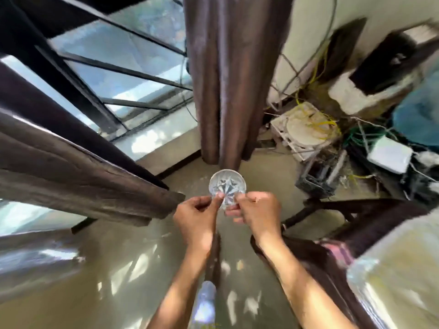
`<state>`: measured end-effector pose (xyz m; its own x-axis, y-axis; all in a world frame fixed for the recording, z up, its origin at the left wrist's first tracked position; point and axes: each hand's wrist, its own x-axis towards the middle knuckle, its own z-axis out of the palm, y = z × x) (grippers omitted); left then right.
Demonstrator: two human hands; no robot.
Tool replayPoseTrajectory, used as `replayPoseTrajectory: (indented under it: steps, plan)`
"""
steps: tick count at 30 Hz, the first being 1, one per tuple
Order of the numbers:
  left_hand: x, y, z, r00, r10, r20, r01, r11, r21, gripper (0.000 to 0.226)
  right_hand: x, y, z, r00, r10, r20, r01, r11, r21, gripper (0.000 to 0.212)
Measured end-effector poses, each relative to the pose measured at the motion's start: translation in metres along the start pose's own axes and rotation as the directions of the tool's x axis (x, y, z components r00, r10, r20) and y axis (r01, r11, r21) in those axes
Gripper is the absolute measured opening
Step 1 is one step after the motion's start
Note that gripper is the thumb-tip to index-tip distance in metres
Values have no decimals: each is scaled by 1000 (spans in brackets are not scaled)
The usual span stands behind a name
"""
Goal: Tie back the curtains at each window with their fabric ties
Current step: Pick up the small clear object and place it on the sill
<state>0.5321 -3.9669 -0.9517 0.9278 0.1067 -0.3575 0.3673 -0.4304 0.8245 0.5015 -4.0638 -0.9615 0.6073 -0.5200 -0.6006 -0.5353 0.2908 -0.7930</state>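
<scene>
1. Ahead, hanging to the floor beside the window (133, 67): a brown curtain (228, 79), gathered into deep vertical folds. A second curtain (78, 176) sweeping across the left of the view.
2. Probable handling of the curtains: soft, fairly heavy cloth, somewhat sleek by its sheen, apt to slide out of a loose bunch. Best gathered round the whole width at mid-height, folds squeezed together before any tie goes on.
3. No fabric tie clearly visible. A dark strip drops between the forearms below the hands, but impossible to tell whether a tie or something else.
4. Held just in front of the curtain's hem: a round cut-glass disc (227, 188) with a star pattern. Possibly a tieback fitting, though purpose unclear. Likely hard, smooth and breakable, so safest gripped by the rim, as now.
5. Left hand (197, 213): fingers curled, thumb and fingertips pinching the disc's lower left edge.
6. Right hand (257, 211): fingers curled likewise, pinching the lower right edge, other fingers tucked beneath the glass.
7. Both hands close together, clamped on the disc, neither touching a curtain.
8. Right of the curtain, against the wall: a clutter of cables (316, 129) and a white box (389, 157), near enough to snag trailing cloth.
9. Judged progress: no curtain tied yet in this view.
</scene>
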Motion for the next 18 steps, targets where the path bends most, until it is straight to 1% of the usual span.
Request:
replayPoseTrajectory:
  steps: [3,5,6,9,10,12,13,15,16,18]
  plan:
    - [-57,24,15,990,95,109,-97,995,14,18,-37,-7,-61,998,-7,-68,10,998,55,20]
    - [-85,36,27,973,157,171,-162,987,15,19,-55,-12,-96,991,-27,-129,39,995,91,23]
    - [-99,43,35,960,182,215,-187,982,-1,21,-66,-13,-116,982,-51,-181,70,992,102,25]
    - [-134,62,65,916,215,338,-216,976,-33,25,-87,-16,-169,956,-87,-279,131,981,141,21]
    - [-142,66,75,896,234,377,-237,971,-39,25,-90,-17,-184,954,-55,-295,111,978,175,20]
    - [-161,78,97,842,270,468,-279,959,-52,21,-98,-17,-217,940,32,-341,80,947,310,21]
    - [-170,84,110,803,298,516,-310,949,-66,21,-101,-16,-234,925,35,-379,104,935,340,22]
    - [-184,93,132,726,355,588,-368,924,-103,22,-104,-13,-260,877,-26,-480,171,950,261,25]
    - [-191,98,146,700,361,616,-389,916,-94,24,-106,-11,-274,843,-51,-536,190,960,207,25]
    - [-199,103,173,664,345,663,-405,912,-69,28,-106,-6,-298,793,-53,-607,207,960,187,23]
